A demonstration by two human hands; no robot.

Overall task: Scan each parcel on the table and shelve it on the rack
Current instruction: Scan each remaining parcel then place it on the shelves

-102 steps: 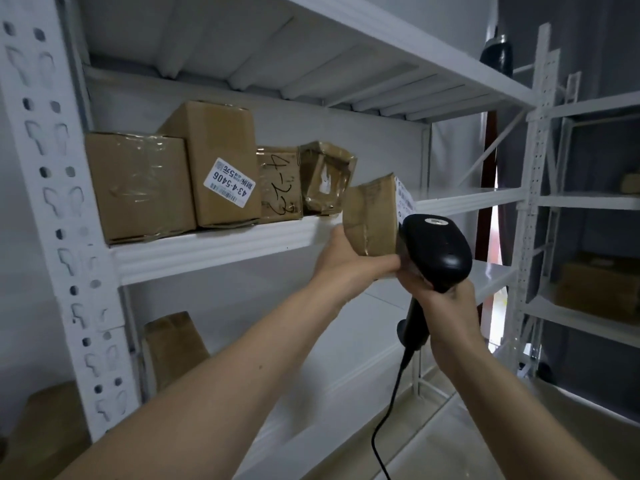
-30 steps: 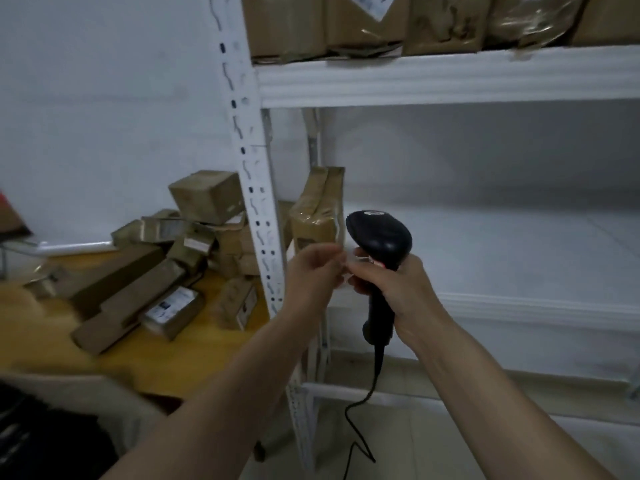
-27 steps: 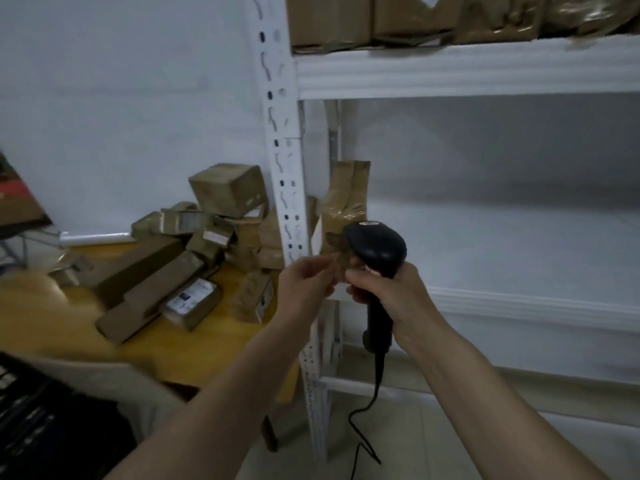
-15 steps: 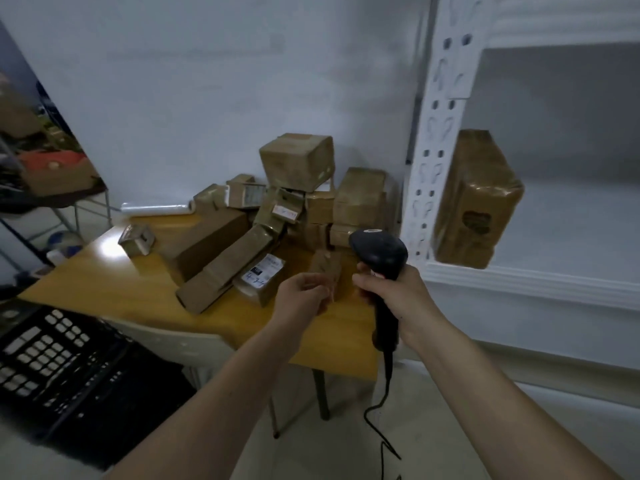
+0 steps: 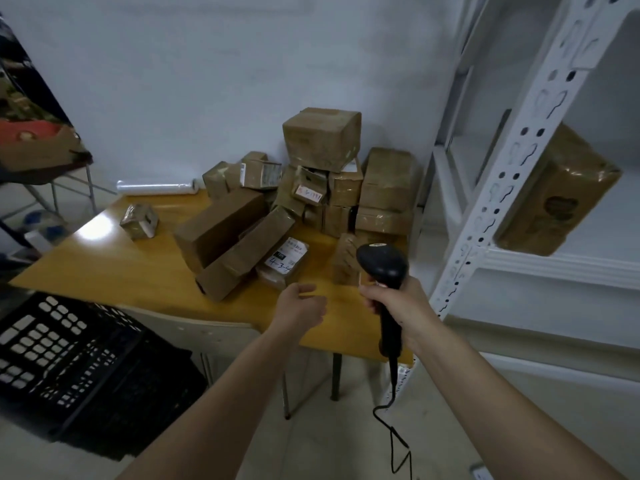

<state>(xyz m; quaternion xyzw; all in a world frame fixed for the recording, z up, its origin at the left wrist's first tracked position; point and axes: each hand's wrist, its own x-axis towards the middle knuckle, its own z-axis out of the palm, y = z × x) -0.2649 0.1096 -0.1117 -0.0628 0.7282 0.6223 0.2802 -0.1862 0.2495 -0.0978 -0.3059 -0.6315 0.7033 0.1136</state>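
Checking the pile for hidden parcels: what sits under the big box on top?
The big box rests on smaller taped boxes; one with a red-marked label shows. Anything deeper is covered.

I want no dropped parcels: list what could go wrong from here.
1. The top box sits tilted on the pile; pulling a parcel from beneath could topple it.
2. The scanner cord dangles and may snag.
3. The taped parcel overhangs the rack shelf edge and could fall.
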